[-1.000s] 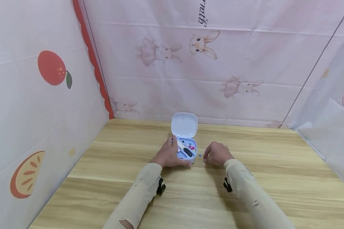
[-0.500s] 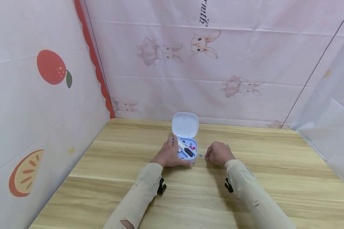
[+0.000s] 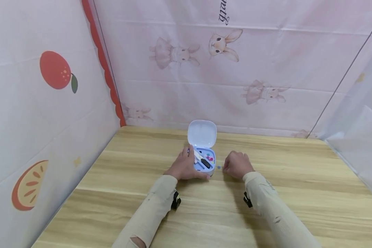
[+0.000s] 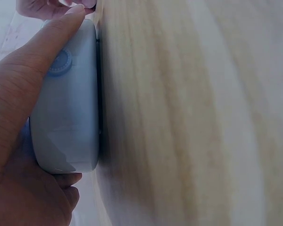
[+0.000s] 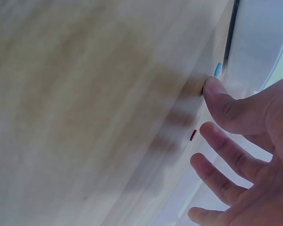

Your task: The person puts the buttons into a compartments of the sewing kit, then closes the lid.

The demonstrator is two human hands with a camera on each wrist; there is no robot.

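My left hand [image 3: 185,167] grips a small pale-blue and white sewing-kit box [image 4: 73,125] from its left and front. The thumb [image 4: 61,35] lies along the front, over a round blue catch. Inside the standing-open box are a black-handled tool [image 3: 206,163] and bright buttons [image 3: 209,158]. Right of the box, my right hand [image 3: 237,164] bends down to the table. Its thumb tip is close to a small blue button [image 5: 218,69]; a tiny dark red piece [image 5: 193,135] lies by another fingertip. Its index fingertip is hidden, so I cannot tell whether it pinches anything.
The box's raised lid [image 3: 202,133] leans back toward the rear wall. A wood-grain table [image 3: 210,213] carries everything. Printed cloth walls [image 3: 161,93] stand behind it and on both sides.
The view has shifted slightly, so the box and both hands appear a little farther right and higher. The right hand has turned slightly, hiding its fingertips in the head view. The left keeps its grip.
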